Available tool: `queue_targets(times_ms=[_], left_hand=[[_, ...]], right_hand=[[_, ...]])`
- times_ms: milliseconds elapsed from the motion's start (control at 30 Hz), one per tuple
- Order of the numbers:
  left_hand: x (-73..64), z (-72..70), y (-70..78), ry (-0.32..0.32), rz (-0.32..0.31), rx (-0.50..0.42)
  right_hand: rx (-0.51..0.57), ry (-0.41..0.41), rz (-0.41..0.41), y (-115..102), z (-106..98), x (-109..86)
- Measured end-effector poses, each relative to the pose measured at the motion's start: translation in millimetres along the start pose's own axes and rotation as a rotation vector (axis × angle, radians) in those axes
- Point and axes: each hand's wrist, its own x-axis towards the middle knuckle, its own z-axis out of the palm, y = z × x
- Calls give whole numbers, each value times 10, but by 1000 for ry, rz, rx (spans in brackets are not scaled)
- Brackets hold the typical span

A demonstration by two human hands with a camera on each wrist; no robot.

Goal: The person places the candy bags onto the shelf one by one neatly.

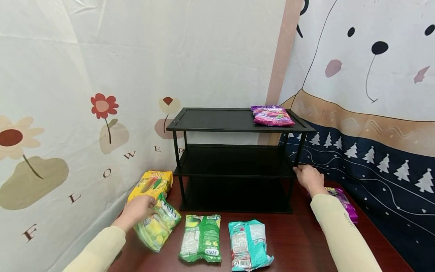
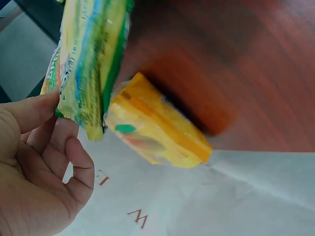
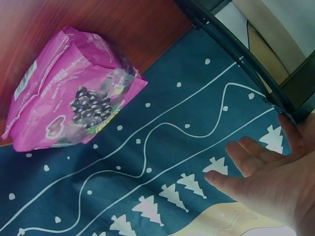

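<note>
My left hand (image 1: 138, 208) pinches the top edge of a green and yellow candy bag (image 1: 158, 230) between thumb and fingertips. The bag hangs tilted in front of a yellow candy bag with a mango picture (image 1: 149, 183). In the left wrist view, the held bag (image 2: 93, 64) is seen partly edge-on, beside the yellow bag (image 2: 157, 130). At the right front post of a black three-tier rack (image 1: 217, 119), my right hand (image 1: 310, 178) touches the frame with its fingertips. Its other fingers are loosely extended in the right wrist view. The rack's lower two shelves hold nothing visible.
A pink-purple candy bag (image 1: 273, 116) lies on the rack's top shelf. Right of the rack is a purple grape bag (image 3: 78, 98). A green bag (image 1: 201, 238) and a turquoise bag (image 1: 249, 244) lie in front on the dark red table (image 1: 289, 241). Printed cloth hangs behind.
</note>
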Motion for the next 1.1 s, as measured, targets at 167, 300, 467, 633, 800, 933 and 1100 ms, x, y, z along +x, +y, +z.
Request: queue_targets(times_ms=[167,300,467,633,800,933,1100], left_hand=[[22,-102,27,46,49,56],[48,-157,22,81,82,81],[78,-274,85,118,125,88],[124,-394,178,147,164,97],[139,-519,313,163,174,75],[154,-605,424,174,179,54],[204,-690,554,163,175,58]], right_hand=[[-2,-6,-4,1,-11,-10],[-3,-1,-5,-2,-9,-9],[-3,4,-9,-8,-7,-5],[-3,6,-11,-5,-6,-4],[5,6,-9,-8,-5,-12],[7,2,-10,-9,-5,-9],[10,-11,-7,1,-1,-6]])
